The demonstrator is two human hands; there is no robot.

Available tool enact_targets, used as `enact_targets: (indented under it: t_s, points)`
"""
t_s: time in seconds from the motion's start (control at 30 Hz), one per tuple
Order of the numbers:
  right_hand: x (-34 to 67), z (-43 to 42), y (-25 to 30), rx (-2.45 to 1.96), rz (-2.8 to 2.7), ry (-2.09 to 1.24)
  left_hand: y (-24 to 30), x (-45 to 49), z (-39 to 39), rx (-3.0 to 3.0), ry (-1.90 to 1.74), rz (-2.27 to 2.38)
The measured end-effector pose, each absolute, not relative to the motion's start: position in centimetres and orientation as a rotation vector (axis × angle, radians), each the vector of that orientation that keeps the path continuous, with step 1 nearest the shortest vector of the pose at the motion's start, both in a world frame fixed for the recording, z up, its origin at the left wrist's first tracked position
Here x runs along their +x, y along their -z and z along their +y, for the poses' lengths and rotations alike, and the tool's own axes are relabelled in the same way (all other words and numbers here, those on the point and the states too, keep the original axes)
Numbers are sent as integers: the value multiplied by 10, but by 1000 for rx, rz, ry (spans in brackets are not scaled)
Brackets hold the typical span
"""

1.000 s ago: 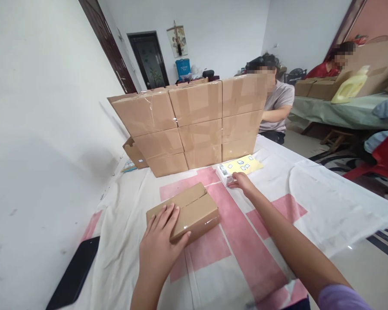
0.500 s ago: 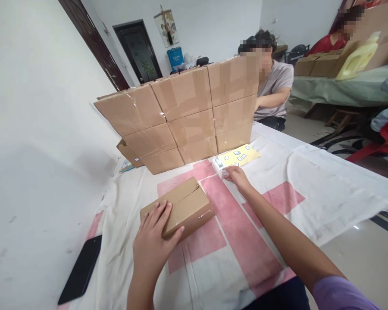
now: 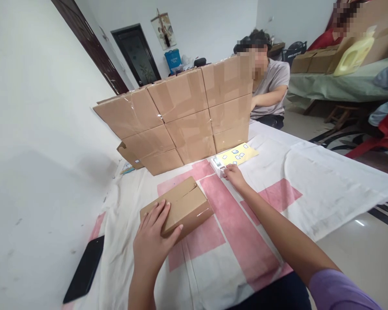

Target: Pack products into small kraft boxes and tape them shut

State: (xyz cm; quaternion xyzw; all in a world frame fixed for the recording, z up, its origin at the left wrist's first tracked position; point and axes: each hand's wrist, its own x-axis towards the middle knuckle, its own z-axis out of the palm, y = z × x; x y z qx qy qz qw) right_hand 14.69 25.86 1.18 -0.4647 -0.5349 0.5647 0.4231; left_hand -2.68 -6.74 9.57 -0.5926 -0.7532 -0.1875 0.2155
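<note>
So L hand [image 3: 152, 241] touches rect. cardbd box [image 3: 184, 204], R hand [image 3: 236, 177] wht. block [image 3: 217, 167].

A single head-worn camera is looking forward and down across the worktop [image 3: 336, 176] from its near edge. It is facing the taped cardboard structure [image 3: 190, 133] at middle range and taking in the rear wall [image 3: 207, 26] beyond.

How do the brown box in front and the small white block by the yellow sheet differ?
Size: the brown box is much larger than the white block.
Look: the brown box is plain cardboard with a seam across its top; the white block carries a printed patch on top.
Place: the brown box lies nearer the camera, while the white block lies farther off at an end of the yellow sheet.
Both are boxy, with flat tops.
</note>
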Motion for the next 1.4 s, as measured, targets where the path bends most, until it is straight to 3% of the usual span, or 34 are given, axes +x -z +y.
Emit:
enact_targets:
  t_s: [0.4,1.1,1.4]
  points:
    - [154,256,-19,-1168,-1296,-1522,-95,-27,-68,-1630,536,-2090]
    - [152,243,-10,-1259,-1613,-993,-95,-27,-67,-1628,567,-2118]
    - [164,243,-33,-1089,-1664,-1050,-90,-33,-67,-1666,572,-2104]
